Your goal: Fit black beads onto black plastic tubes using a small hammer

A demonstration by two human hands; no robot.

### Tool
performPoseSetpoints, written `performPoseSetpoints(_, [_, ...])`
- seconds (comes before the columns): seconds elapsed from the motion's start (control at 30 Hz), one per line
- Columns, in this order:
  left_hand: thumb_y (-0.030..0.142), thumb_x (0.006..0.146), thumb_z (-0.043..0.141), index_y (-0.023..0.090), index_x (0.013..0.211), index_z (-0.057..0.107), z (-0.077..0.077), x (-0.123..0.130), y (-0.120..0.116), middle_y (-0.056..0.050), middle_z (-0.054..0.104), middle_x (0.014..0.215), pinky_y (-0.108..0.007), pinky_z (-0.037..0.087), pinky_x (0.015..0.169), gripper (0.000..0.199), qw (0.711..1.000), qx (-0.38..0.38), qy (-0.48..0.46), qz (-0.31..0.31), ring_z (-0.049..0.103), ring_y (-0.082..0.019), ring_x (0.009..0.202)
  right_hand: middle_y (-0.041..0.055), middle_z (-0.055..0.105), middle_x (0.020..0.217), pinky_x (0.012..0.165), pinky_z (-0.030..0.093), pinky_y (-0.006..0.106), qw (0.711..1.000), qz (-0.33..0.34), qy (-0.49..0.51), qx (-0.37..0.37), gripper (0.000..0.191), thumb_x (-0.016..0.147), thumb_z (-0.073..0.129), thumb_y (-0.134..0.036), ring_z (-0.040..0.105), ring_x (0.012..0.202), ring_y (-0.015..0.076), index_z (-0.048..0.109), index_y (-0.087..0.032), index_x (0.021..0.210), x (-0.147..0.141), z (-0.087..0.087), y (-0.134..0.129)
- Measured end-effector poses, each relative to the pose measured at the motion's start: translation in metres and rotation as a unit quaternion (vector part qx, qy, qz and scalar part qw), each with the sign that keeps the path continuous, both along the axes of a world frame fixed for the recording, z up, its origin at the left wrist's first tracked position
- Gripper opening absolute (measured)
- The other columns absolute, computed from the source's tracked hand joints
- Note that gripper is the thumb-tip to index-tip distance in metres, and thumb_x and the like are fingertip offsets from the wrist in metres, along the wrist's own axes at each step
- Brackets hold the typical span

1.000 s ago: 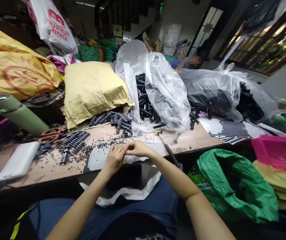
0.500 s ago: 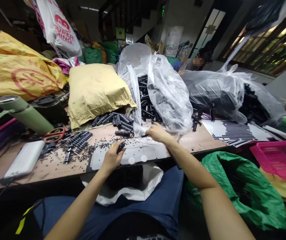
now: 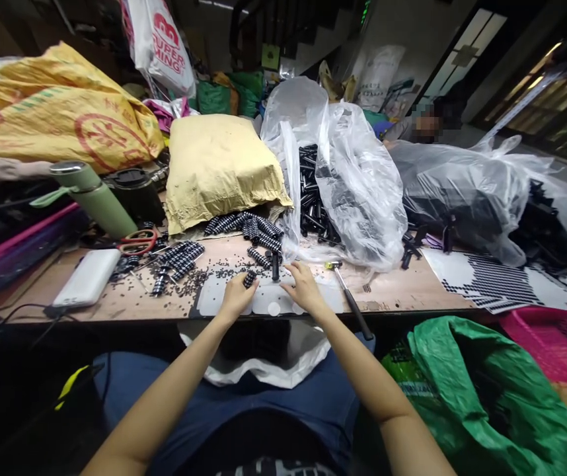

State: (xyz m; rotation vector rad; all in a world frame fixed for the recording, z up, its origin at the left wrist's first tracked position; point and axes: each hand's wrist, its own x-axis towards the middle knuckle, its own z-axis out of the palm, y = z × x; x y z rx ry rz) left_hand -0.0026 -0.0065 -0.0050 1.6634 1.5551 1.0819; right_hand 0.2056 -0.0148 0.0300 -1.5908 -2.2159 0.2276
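My left hand [image 3: 236, 295] is closed on a ringed black piece [image 3: 249, 279] above the left part of a pale flat mat [image 3: 291, 301]. A plain black tube [image 3: 275, 266] stands upright on the mat between my two hands. Just right of that tube, my right hand [image 3: 304, 287] has its fingers apart and holds nothing. A hammer [image 3: 351, 299] with a dark handle lies to the right of my right hand, its handle over the table edge. Ringed black pieces [image 3: 258, 231] are heaped behind the mat.
A yellow sack [image 3: 224, 168] and a clear bag [image 3: 357, 192] of black tubes stand behind. Scissors [image 3: 137, 242], a white box [image 3: 88, 277] and a green bottle [image 3: 98, 205] are at left. At right are a green bag [image 3: 491, 396] and, farther back, a person [image 3: 407, 129].
My right hand has come back from the clear bag's opening and opened. The upright tube and the hammer now show. The view has shifted, so the scene sits further right.
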Motion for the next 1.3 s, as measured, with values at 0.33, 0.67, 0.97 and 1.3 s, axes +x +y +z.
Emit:
performPoseSetpoints(0.33, [0.042,0.073,0.066,0.014,0.077,0.065,0.009,0.014,-0.003,-0.003,0.066,0.069,-0.026,0.045,0.059,0.028,0.992,-0.036,-0.121,0.013,0.058,-0.016,0.063,0.0124,0.065,0.100,0.090,0.048,0.042,0.992,-0.111,0.023,-0.047,0.015,0.091,0.049,-0.028,0.058,0.101,0.0273,0.062,-0.020,0.090,-0.044,-0.022,0.012])
performPoseSetpoints(0.67, [0.046,0.054,0.082,0.015,0.079,0.052,0.029,0.026,-0.011,0.010,0.044,0.043,-0.016,0.026,0.033,0.049,0.892,-0.201,-0.404,0.019,0.036,-0.004,0.033,0.0134,0.061,0.123,0.094,0.049,0.045,0.879,-0.007,0.441,-0.180,0.065,0.068,0.071,-0.059,0.058,0.115,0.0272,0.056,-0.021,0.119,-0.038,-0.018,-0.035])
performPoseSetpoints(0.97, [0.058,0.072,0.067,0.016,0.103,0.053,0.036,0.020,-0.021,0.006,0.054,0.065,-0.016,0.034,0.035,0.054,0.899,-0.155,-0.403,-0.068,0.042,-0.004,0.040,0.0174,0.033,0.148,0.116,0.026,0.049,0.984,0.093,0.153,-0.027,0.112,0.058,0.084,-0.045,0.029,0.139,0.0309,0.023,-0.020,0.148,-0.013,0.016,-0.014])
performPoseSetpoints(1.3, [0.053,0.078,0.064,0.018,0.119,0.053,0.053,0.021,-0.032,0.010,0.043,0.052,-0.013,0.019,0.028,0.055,0.860,-0.189,-0.463,-0.097,0.032,-0.003,0.030,0.0167,0.031,0.146,0.108,0.041,0.048,0.943,0.170,0.286,-0.028,0.123,0.049,0.087,-0.053,0.035,0.137,0.0307,0.018,-0.025,0.147,-0.014,0.006,-0.039])
